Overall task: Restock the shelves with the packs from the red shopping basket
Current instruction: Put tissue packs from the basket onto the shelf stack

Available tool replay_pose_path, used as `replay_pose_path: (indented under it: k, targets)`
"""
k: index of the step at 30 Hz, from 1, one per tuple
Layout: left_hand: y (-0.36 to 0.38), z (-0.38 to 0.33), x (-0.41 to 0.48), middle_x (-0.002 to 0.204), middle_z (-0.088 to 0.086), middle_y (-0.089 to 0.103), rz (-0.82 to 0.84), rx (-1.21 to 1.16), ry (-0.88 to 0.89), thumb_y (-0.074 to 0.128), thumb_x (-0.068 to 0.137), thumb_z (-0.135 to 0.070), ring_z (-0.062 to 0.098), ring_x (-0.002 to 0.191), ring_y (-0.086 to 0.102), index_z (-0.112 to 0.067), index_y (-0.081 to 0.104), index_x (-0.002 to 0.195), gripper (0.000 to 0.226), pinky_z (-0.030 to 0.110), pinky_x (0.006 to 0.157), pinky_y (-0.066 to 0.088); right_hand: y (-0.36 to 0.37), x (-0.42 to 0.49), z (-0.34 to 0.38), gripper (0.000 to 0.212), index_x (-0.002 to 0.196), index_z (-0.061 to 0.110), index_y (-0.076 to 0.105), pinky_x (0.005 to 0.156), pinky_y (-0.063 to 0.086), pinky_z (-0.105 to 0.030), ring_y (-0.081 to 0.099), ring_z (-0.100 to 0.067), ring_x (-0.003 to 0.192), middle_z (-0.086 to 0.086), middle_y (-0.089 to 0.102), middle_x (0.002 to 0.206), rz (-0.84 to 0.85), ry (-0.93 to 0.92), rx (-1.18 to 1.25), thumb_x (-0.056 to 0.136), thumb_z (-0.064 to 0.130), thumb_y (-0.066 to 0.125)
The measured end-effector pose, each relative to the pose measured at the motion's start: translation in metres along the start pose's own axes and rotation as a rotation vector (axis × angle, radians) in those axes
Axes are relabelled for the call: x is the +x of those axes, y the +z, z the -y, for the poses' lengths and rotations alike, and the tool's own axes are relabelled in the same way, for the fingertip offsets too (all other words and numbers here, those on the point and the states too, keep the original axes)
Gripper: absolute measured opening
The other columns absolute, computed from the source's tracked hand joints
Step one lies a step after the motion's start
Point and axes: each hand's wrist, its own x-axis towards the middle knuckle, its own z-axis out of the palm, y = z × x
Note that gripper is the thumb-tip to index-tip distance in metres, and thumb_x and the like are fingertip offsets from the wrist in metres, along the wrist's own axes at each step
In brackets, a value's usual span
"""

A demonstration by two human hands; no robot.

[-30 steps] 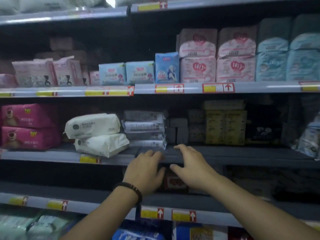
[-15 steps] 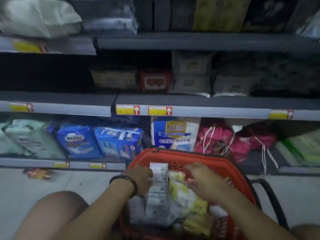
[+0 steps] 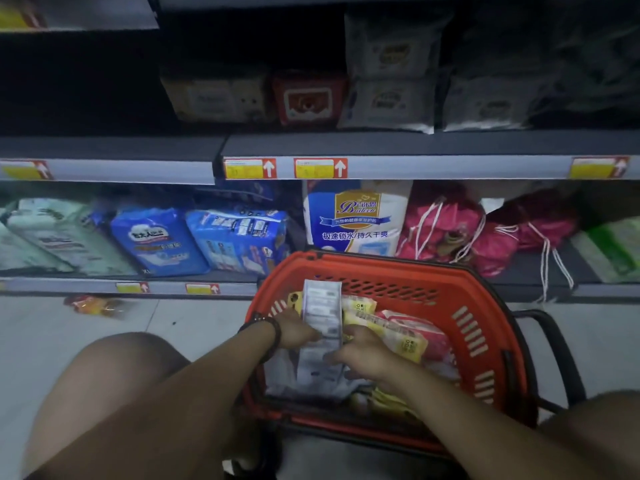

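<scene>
The red shopping basket [image 3: 481,306] stands on the floor in front of me, between my knees. Inside it a white pack with printed labels [image 3: 320,306] stands upright. My left hand [image 3: 294,329] grips its left side and my right hand [image 3: 362,351] holds its lower right side. Yellow packs [image 3: 388,327] and a pink pack [image 3: 426,332] lie beside it in the basket. More pale packs lie under my hands, partly hidden.
The bottom shelf [image 3: 519,271] behind the basket holds blue packs [image 3: 239,237], a white and blue pack [image 3: 356,220], pink drawstring bags [image 3: 450,230] and green packs. The shelf above [image 3: 415,147] carries dark packs and a red one [image 3: 308,98]. An orange wrapper [image 3: 93,304] lies on the floor.
A second ago both hands rested on a higher shelf edge. My view dropped to the basket, and my right hand has moved left onto the white pack that my left hand holds.
</scene>
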Motion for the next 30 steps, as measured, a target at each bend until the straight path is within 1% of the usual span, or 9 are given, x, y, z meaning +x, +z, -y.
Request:
replay_pose_path:
  k: [4, 8, 13, 19, 21, 23, 25, 27, 30]
  targets:
    - [0.0, -0.006, 0.002, 0.111, 0.014, 0.075, -0.062, -0.311, -0.005, 0.077, 0.085, -0.049, 0.031, 0.098, 0.074, -0.007, 0.065, 0.126, 0.059, 0.043, 0.086, 0.062, -0.004, -0.007, 0.007, 0.034, 0.114, 0.023, 0.061, 0.091, 0.061, -0.046, 0.074, -0.03, 0.106, -0.009, 0.075, 0.111, -0.049, -0.006, 0.196, 0.087, 0.012, 0.076]
    - [-0.016, -0.02, -0.01, 0.111, 0.026, 0.076, 0.048, -0.702, -0.045, 0.065, 0.098, -0.035, 0.04, 0.096, 0.074, -0.006, 0.063, 0.129, 0.043, 0.047, 0.082, 0.06, -0.012, -0.006, 0.016, 0.046, 0.115, 0.023, 0.072, 0.082, 0.061, -0.044, 0.074, -0.029, 0.106, -0.008, 0.077, 0.112, -0.023, -0.085, 0.262, 0.069, 0.03, 0.075]
    - [-0.032, -0.027, -0.031, 0.124, 0.027, 0.071, 0.038, -0.893, 0.136, 0.059, 0.099, -0.01, 0.042, 0.102, 0.073, -0.014, 0.055, 0.138, 0.039, 0.05, 0.075, 0.064, -0.025, 0.006, -0.005, 0.042, 0.135, 0.014, 0.064, 0.084, 0.049, -0.03, 0.064, -0.021, 0.11, -0.006, 0.067, 0.134, -0.172, -0.101, -0.35, 0.098, 0.033, 0.067]
    - [-0.047, -0.025, -0.041, 0.127, 0.017, 0.073, -0.006, -0.994, 0.232, 0.071, 0.095, -0.045, 0.039, 0.108, 0.074, -0.025, 0.049, 0.144, 0.057, 0.058, 0.085, 0.062, -0.006, 0.017, -0.037, 0.052, 0.123, 0.014, 0.052, 0.07, 0.054, -0.032, 0.065, -0.021, 0.097, -0.004, 0.064, 0.116, -0.099, -0.022, -0.499, 0.086, 0.035, 0.082]
    - [-0.052, -0.026, -0.045, 0.123, 0.013, 0.075, -0.035, -1.001, 0.262, 0.062, 0.095, -0.059, 0.036, 0.107, 0.075, -0.027, 0.054, 0.139, 0.055, 0.053, 0.086, 0.062, -0.001, 0.018, -0.037, 0.068, 0.128, 0.014, 0.044, 0.058, 0.045, -0.025, 0.061, -0.02, 0.096, -0.003, 0.06, 0.116, -0.136, -0.024, -0.469, 0.081, 0.039, 0.087]
    - [-0.058, -0.027, -0.048, 0.116, 0.013, 0.078, 0.001, -1.052, 0.258, 0.05, 0.096, -0.068, 0.033, 0.103, 0.075, -0.021, 0.066, 0.129, 0.06, 0.05, 0.089, 0.061, 0.007, 0.02, -0.041, 0.072, 0.127, 0.014, 0.046, 0.066, 0.05, -0.028, 0.06, -0.021, 0.1, -0.002, 0.059, 0.116, -0.138, -0.025, -0.531, 0.078, 0.046, 0.088]
    - [-0.062, -0.028, -0.052, 0.106, 0.012, 0.079, 0.021, -1.103, 0.285, 0.049, 0.1, -0.061, 0.03, 0.093, 0.074, -0.017, 0.071, 0.121, 0.053, 0.048, 0.089, 0.057, 0.013, 0.021, -0.042, 0.063, 0.123, 0.016, 0.056, 0.079, 0.053, -0.033, 0.06, -0.022, 0.102, 0.0, 0.059, 0.111, -0.11, -0.035, -0.655, 0.08, 0.05, 0.086]
    - [-0.063, -0.03, -0.052, 0.104, 0.012, 0.075, 0.068, -1.116, 0.319, 0.063, 0.098, -0.041, 0.029, 0.089, 0.072, -0.014, 0.064, 0.129, 0.041, 0.047, 0.086, 0.059, 0.012, 0.024, -0.039, 0.054, 0.119, 0.018, 0.063, 0.075, 0.049, -0.031, 0.063, -0.02, 0.097, 0.002, 0.061, 0.106, -0.082, -0.034, -0.665, 0.081, 0.052, 0.083]
    - [-0.065, -0.031, -0.048, 0.109, 0.014, 0.075, 0.081, -1.001, 0.362, 0.084, 0.078, -0.017, 0.028, 0.089, 0.074, -0.015, 0.059, 0.132, 0.06, 0.046, 0.081, 0.06, -0.005, 0.027, -0.019, 0.045, 0.116, 0.021, 0.066, 0.065, 0.046, -0.029, 0.066, -0.02, 0.095, 0.0, 0.067, 0.109, -0.115, -0.053, -0.521, 0.081, 0.047, 0.08]
